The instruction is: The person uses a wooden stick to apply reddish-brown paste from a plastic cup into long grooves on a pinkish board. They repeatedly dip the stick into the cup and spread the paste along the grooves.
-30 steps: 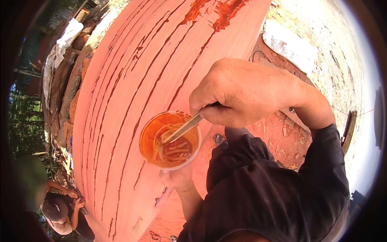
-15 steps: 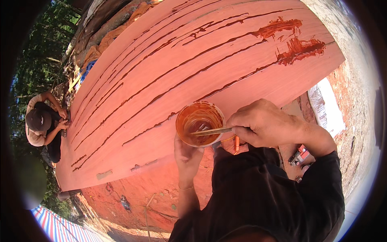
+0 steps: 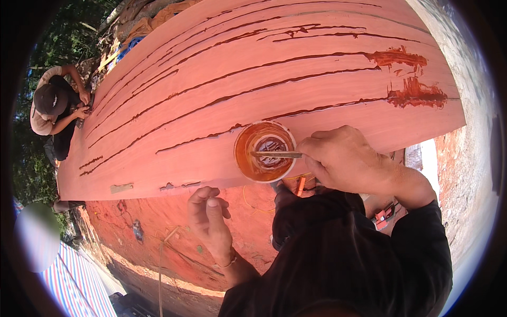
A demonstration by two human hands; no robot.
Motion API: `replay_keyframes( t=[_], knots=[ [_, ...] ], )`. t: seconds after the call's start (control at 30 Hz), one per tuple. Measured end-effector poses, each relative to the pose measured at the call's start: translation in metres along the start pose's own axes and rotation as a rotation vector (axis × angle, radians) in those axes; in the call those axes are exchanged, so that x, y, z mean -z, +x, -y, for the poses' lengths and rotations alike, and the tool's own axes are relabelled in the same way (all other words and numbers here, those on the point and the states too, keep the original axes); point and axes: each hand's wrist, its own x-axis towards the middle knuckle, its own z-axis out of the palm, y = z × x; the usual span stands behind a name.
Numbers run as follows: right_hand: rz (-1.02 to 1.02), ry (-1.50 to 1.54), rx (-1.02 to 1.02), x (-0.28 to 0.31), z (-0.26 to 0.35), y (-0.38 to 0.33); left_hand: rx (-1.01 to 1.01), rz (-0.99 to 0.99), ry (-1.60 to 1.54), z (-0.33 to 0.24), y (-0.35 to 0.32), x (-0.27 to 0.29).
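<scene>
A round cup [image 3: 242, 142] with orange-brown smears on its inner wall holds a dark reddish-brown paste. It appears at the near edge of a large pinkish wooden slab [image 3: 317, 124]; what bears it underneath is hidden. My right hand [image 3: 343, 161] pinches a thin flat stick [image 3: 280, 155], whose far end is inside the cup. Left of the cup and apart from it, my left hand [image 3: 211, 222] is raised with fingers loosely curled and nothing in it. Dark reddish-brown lines of filler run along the slab, with two broad smeared patches [image 3: 417, 92] toward its right end.
At the slab's left end a person in a cap [image 3: 50, 100] bends over it, hands on a dark tool. Reddish ground [image 3: 158, 238] with cords lies below the near edge. A red tool [image 3: 384, 216] lies by my right elbow. Striped sheeting [image 3: 74, 280] is at lower left.
My left hand has let go of the cup and moved down and left. My right hand still holds the stick in the cup. The view has shifted, moving the slab lower at right.
</scene>
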Motion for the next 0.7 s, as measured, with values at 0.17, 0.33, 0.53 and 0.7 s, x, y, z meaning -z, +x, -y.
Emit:
replay_keyframes(
  t=[0.17,0.33,0.53,0.7],
  knots=[
    [0.074,-0.086,0.030,0.008,0.003,0.002,-0.193,0.614,-0.611,-0.072,0.010,-0.003],
    [0.034,-0.062,0.027,0.012,0.002,-0.008,-0.164,1.185,-0.660,-0.094,0.016,-0.088],
    [-0.074,-0.013,0.113,0.001,-0.006,-0.015,-0.172,1.322,-0.595,-0.098,0.006,-0.150],
    [-0.140,-0.021,0.136,-0.008,-0.011,-0.017,-0.277,1.340,-0.606,-0.125,0.018,-0.185]
  ],
)
